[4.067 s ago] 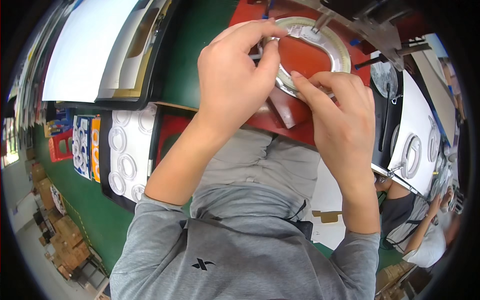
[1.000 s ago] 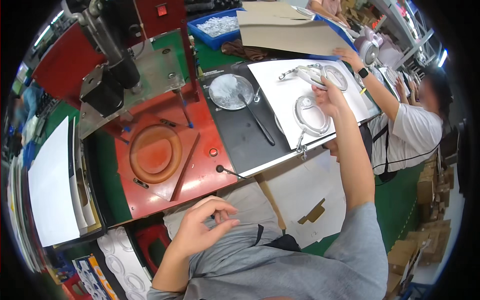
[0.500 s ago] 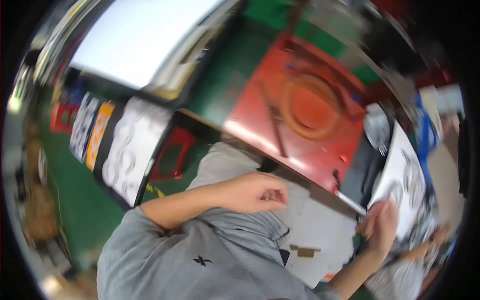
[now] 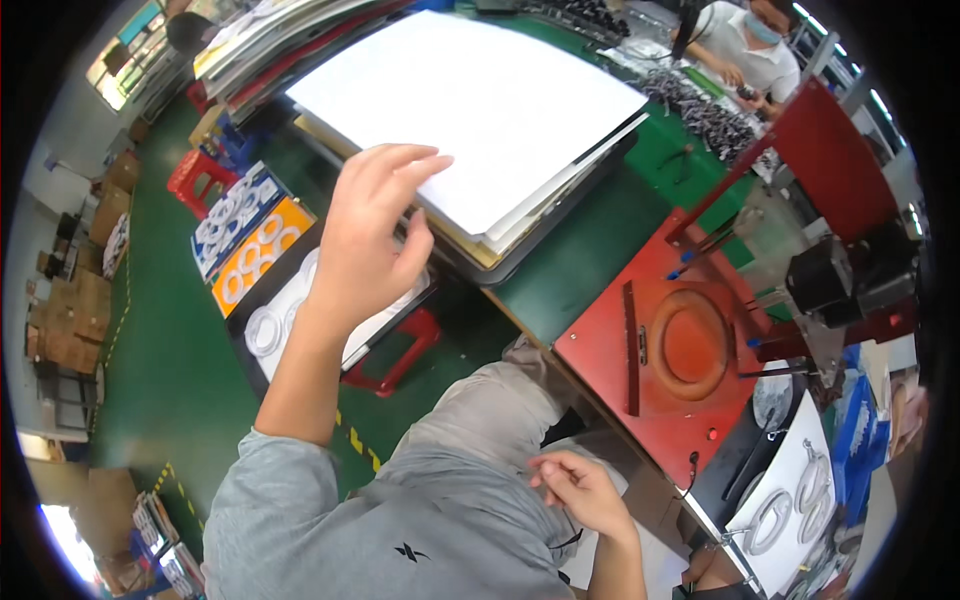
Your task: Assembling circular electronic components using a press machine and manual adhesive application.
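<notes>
My left hand point(image 4: 375, 235) is raised at the left edge of a stack of large white sheets point(image 4: 470, 110), fingers bent and thumb apart, nothing in it. Its fingertips overlap the top sheet; I cannot tell whether they touch it. Low over my lap, my right hand point(image 4: 590, 490) is loosely curled with no object visible in it. To its upper right is a red machine bed point(image 4: 600, 345) bearing a round orange-brown ring point(image 4: 690, 345) and a dark bar point(image 4: 631, 348).
Left of me, white rings lie on an orange board point(image 4: 262, 255) and a blue board point(image 4: 235, 222), near red stools point(image 4: 195, 180). More rings rest on a white board point(image 4: 780, 520) at the right. A masked co-worker point(image 4: 745, 45) sits across the green table point(image 4: 590, 260).
My left hand has risen from over my lap to the sheet stack. My right hand has come back from beside the white board at the right to my lap. The view has swung left.
</notes>
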Demonstrator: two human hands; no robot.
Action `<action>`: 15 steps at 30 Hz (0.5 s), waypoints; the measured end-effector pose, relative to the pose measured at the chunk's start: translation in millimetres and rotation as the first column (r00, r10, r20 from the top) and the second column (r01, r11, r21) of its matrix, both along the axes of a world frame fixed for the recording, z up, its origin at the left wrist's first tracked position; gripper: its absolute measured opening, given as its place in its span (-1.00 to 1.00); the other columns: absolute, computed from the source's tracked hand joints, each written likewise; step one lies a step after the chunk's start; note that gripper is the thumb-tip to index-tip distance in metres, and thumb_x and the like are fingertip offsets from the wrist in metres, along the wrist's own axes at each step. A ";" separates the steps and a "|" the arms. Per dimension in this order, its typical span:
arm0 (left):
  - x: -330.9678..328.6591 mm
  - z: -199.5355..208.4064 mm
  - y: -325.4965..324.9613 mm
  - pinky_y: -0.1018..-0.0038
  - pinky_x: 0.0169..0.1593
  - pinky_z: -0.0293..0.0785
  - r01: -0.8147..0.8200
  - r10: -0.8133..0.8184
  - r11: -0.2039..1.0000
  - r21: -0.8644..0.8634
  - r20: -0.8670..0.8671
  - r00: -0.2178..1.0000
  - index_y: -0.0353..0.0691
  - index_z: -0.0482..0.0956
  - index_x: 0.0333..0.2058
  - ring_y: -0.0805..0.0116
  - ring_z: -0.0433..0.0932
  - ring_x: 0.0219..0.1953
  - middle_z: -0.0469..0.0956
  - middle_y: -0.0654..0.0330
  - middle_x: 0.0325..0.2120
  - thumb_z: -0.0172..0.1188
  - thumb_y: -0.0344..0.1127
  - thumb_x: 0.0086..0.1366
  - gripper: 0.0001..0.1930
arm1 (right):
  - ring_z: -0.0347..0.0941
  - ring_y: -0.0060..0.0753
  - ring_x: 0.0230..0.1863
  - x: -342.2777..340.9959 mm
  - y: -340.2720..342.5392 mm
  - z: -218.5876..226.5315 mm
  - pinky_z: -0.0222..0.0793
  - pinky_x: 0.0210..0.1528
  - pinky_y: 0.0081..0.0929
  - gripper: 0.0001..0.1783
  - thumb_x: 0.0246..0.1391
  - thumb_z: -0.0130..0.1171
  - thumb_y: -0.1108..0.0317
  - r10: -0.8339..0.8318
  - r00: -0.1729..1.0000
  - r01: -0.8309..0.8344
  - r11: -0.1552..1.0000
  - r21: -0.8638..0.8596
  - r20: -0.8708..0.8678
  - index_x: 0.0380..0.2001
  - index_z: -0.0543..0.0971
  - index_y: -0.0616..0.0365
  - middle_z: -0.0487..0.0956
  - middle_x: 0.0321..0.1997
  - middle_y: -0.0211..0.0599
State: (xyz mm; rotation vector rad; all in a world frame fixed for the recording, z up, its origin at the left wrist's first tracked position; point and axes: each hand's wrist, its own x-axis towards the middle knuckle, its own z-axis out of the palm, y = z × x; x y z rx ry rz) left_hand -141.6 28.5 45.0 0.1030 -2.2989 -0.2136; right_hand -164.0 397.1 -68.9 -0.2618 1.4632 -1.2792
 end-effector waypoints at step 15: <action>42.3 -16.3 10.2 0.40 0.08 0.54 0.119 0.005 0.950 0.290 -0.392 0.920 -0.37 0.68 -0.06 0.16 0.71 -0.06 0.73 0.03 -0.13 0.17 -0.66 0.36 -0.77 | 0.60 -0.23 0.12 -9.3 -68.3 40.5 0.50 0.11 -0.33 -0.24 0.43 0.16 0.02 -0.091 0.965 -0.041 0.875 -0.483 -0.246 0.47 0.18 0.20 0.52 0.24 -0.07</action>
